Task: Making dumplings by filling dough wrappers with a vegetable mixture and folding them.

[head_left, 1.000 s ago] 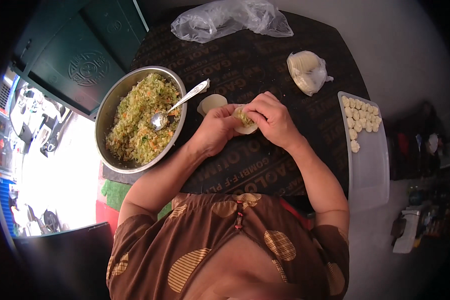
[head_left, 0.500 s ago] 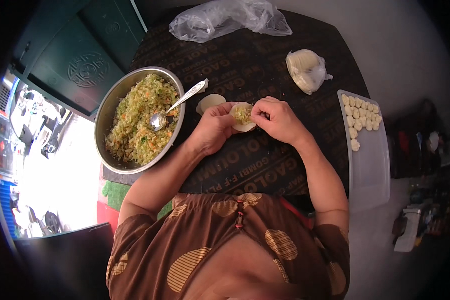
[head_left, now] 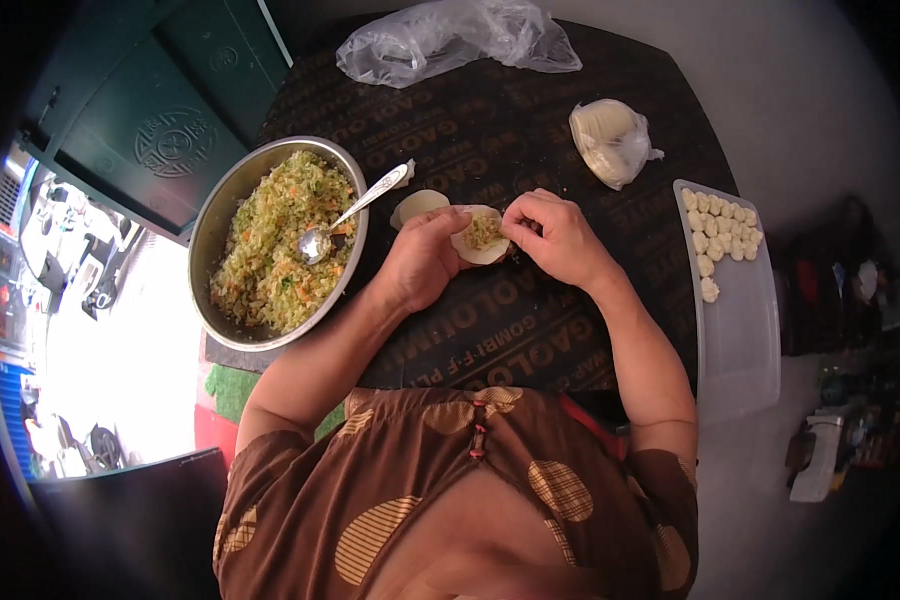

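A round dumpling wrapper (head_left: 493, 256) with chopped vegetable filling (head_left: 484, 232) on it is held between my two hands, above the dark table. My left hand (head_left: 422, 262) supports it from the left, thumb over its edge. On the opposite side, my right hand (head_left: 560, 238) pinches the wrapper's right rim between thumb and fingertips. Just beyond my left hand lie loose wrappers (head_left: 417, 205), partly hidden by it. To the left stands a large metal bowl (head_left: 202, 293) of chopped vegetable filling, with a metal spoon (head_left: 372, 192) resting in it.
A clear bag of stacked wrappers (head_left: 610, 140) sits at the table's far right. Along the right edge, a translucent tray (head_left: 738, 345) carries rows of small folded dumplings (head_left: 715, 222). A crumpled plastic bag (head_left: 460, 42) lies at the far edge. A green door (head_left: 170, 110) stands at left.
The wrapper shows a little wider and more open between my hands, with the filling more visible. My left thumb has shifted slightly along the edge. Other things stay put.
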Demonstrator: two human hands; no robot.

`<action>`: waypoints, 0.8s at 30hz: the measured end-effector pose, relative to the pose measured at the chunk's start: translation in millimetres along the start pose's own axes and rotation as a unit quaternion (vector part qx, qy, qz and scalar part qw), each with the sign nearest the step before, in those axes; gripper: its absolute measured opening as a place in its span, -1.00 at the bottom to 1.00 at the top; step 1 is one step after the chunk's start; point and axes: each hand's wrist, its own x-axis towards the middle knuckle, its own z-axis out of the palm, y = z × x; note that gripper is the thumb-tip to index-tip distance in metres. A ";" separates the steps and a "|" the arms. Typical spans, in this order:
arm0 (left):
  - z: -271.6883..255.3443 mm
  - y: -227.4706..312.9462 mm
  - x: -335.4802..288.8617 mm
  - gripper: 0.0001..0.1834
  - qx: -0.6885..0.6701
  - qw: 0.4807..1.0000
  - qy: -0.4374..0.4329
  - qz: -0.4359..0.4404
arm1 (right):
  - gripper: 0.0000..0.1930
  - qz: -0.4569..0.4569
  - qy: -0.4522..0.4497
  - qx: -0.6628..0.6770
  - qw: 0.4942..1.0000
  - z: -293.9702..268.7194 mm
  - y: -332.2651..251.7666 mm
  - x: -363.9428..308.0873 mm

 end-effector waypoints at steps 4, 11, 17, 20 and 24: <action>-7.6 -6.3 3.3 -0.71 0.059 0.998 0.000 0.010 | -0.95 0.015 0.009 -0.005 1.000 3.6 2.3 -0.2; -8.6 -8.7 4.4 -0.71 0.084 0.996 -0.010 0.020 | -0.94 -0.003 0.013 -0.007 1.000 5.9 0.0 -0.5; -10.1 -11.3 5.3 -0.71 0.075 0.997 -0.005 0.023 | -0.94 -0.040 0.013 -0.017 0.999 8.9 1.7 -0.6; -3.8 -6.9 2.8 -0.70 0.067 0.998 0.000 0.018 | -0.94 -0.034 0.019 -0.014 0.999 6.3 1.0 -0.6; -6.4 -7.7 4.3 -0.66 0.039 0.999 0.013 0.027 | -0.94 -0.012 0.026 0.011 1.000 8.4 -1.7 -1.6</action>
